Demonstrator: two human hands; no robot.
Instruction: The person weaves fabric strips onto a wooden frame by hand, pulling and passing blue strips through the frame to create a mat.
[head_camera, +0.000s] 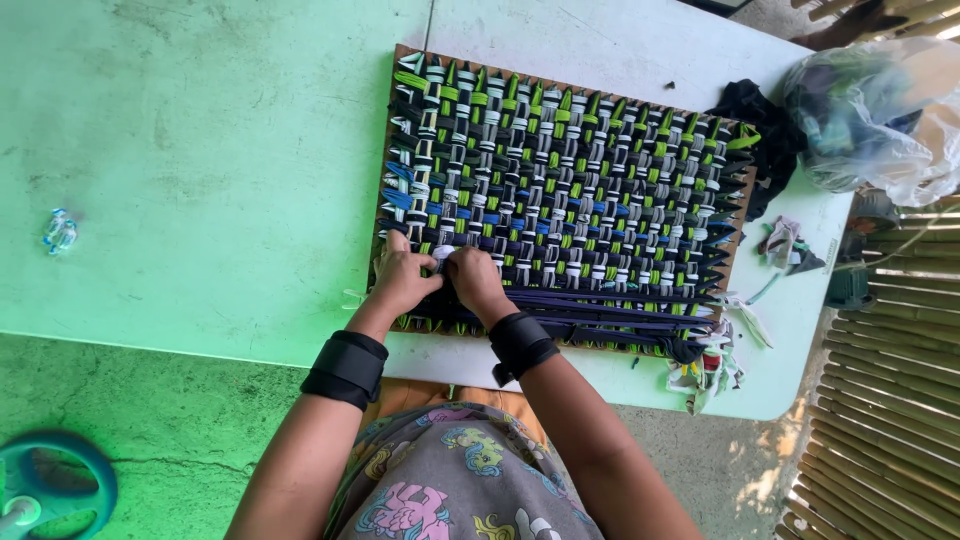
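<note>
Surface: a white table (250, 180), tinted green by the light, fills the upper left and centre of the frame; rough concrete floor shows along the bottom, and bamboo slats (890, 420) run down the right edge.

Woven mat: a rectangular weaving frame (565, 195) lies on the table at centre frame, its long side running left to right. Cloth strips in black, navy, lime green, grey, white and a little blue cross over and under each other in a tight checker. The weave fills the upper and middle part; along the lower edge only long dark navy strips (610, 305) lie stretched sideways, not yet crossed.

Left hand (402, 280): rests at the lower left corner of the frame, fingers curled down onto the weave, thumb and forefinger pinched toward a pale strip end (442, 253). A black band wraps the wrist.

Right hand (478, 282): just beside the left hand and touching it at the fingertips, fingers bent and pressed on the same pale strip end. Whether it truly grips the strip cannot be told. It wears a black wrist band too.

Around: loose cloth scraps (710, 365) lie at the lower right corner of the mat, a clear plastic bag (870, 110) of cloth sits at upper right, and a dark cloth heap (755, 110) lies beside it.
</note>
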